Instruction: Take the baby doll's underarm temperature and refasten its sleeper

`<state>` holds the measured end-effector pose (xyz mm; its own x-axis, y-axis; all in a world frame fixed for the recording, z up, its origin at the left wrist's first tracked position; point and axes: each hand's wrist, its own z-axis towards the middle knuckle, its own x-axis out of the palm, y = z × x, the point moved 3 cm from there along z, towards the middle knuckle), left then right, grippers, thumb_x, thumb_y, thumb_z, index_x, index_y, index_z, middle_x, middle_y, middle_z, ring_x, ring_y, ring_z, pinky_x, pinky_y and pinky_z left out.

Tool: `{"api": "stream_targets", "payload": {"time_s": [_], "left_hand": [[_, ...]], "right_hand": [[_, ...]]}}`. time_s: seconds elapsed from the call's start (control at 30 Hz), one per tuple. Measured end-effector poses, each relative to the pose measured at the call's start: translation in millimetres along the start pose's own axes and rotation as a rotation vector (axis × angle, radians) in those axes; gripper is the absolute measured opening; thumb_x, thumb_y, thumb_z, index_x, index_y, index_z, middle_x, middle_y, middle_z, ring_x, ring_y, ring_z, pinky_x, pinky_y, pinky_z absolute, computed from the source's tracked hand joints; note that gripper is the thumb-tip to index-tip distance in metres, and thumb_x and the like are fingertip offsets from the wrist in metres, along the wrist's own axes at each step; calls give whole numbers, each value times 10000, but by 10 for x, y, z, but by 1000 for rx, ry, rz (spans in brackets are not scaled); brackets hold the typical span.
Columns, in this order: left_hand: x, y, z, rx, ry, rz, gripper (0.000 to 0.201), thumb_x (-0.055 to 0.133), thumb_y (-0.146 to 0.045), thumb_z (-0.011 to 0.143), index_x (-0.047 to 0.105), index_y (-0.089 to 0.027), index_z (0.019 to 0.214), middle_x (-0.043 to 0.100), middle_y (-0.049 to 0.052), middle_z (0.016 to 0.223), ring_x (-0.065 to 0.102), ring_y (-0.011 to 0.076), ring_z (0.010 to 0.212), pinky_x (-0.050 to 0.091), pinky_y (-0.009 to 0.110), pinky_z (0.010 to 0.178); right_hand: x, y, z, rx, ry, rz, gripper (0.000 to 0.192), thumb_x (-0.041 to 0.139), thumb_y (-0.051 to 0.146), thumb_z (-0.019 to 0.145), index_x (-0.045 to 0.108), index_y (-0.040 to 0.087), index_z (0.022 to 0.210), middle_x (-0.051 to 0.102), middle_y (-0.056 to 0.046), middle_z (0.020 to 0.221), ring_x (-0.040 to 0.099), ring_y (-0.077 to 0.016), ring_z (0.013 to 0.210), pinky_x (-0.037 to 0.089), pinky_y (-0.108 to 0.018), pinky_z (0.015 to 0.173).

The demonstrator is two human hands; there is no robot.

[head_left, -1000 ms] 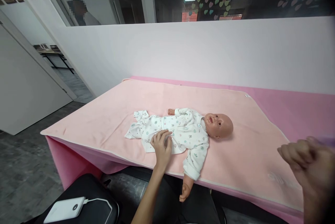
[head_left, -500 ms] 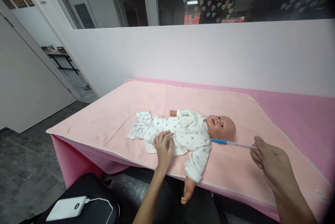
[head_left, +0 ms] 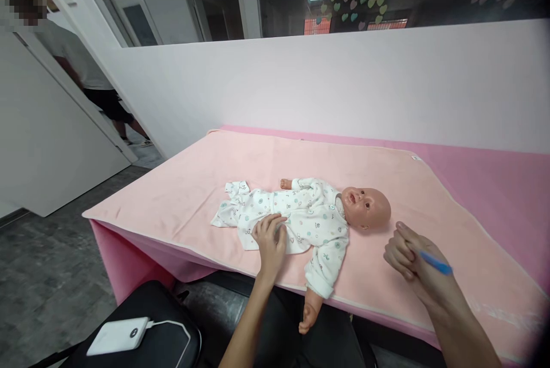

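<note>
A baby doll [head_left: 365, 207] in a white patterned sleepsuit [head_left: 296, 219] lies on its back on a peach blanket [head_left: 193, 196], head to the right. My left hand [head_left: 270, 239] rests flat on the doll's belly, holding nothing. My right hand [head_left: 410, 262] hovers just right of the doll's near shoulder, below its head, fingers closed around a thin stick with a blue end [head_left: 436, 263]; the blue end points back over my wrist. The doll's near arm [head_left: 310, 310] hangs over the table's front edge.
The blanket covers a pink table [head_left: 494, 184] against a white partition wall [head_left: 344, 87]. A white power bank with a cable [head_left: 117, 335] lies on a black bag at lower left. A person [head_left: 77, 70] stands in the doorway at far left.
My right hand has come in from the right with the stick, pointed its blue end at the doll's neck, then turned it so the blue end faces away. A person appeared in the doorway.
</note>
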<state>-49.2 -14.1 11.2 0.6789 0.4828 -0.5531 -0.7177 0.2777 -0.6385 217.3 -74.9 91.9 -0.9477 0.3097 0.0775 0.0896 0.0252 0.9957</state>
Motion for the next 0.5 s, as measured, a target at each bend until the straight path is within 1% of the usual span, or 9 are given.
{"api": "stream_targets", "payload": {"time_s": [0.07, 0.2, 0.27, 0.37, 0.43, 0.5], "left_hand": [[-2, -3, 3, 3, -3, -1, 214, 437, -211, 862, 624, -254, 959, 596, 30, 1091, 481, 203, 1086, 279, 412, 961], [-3, -10, 7, -1, -5, 7, 206, 451, -212, 852, 629, -251, 949, 600, 33, 1085, 491, 208, 1076, 292, 413, 956], [-3, -13, 11, -1, -4, 13, 207, 449, -214, 852, 627, -251, 951, 599, 31, 1086, 490, 206, 1078, 290, 410, 958], [1, -14, 16, 1, -3, 17, 208, 442, -219, 858, 621, -253, 957, 599, 30, 1088, 487, 207, 1081, 285, 409, 958], [2, -17, 14, 8, -23, 15, 206, 433, -221, 863, 613, -250, 960, 603, 31, 1078, 489, 208, 1076, 289, 410, 954], [-8, -37, 2, 27, -90, 12, 201, 426, -221, 866, 603, -237, 958, 608, 39, 1052, 497, 207, 1061, 299, 409, 952]], "right_hand": [[32, -30, -16, 22, 50, 15, 519, 551, 531, 788, 287, 211, 476, 227, 85, 427, 226, -48, 372, 188, -210, 360], [4, -59, -43, 7, 44, 15, 520, 541, 526, 797, 289, 209, 472, 236, 82, 427, 231, -48, 369, 202, -212, 364], [-39, -63, -52, -14, -2, -6, 510, 543, 526, 797, 308, 206, 476, 250, 79, 429, 240, -50, 372, 214, -214, 369], [-97, -94, -64, -26, -23, -37, 506, 517, 532, 811, 314, 206, 480, 260, 74, 421, 253, -58, 375, 235, -218, 377], [-167, -149, -63, -44, -93, -84, 502, 519, 530, 810, 327, 202, 483, 278, 68, 423, 270, -59, 380, 239, -217, 380], [-274, -256, -48, -53, -193, -129, 496, 534, 534, 799, 347, 195, 489, 303, 62, 436, 290, -59, 387, 244, -214, 383]]}}
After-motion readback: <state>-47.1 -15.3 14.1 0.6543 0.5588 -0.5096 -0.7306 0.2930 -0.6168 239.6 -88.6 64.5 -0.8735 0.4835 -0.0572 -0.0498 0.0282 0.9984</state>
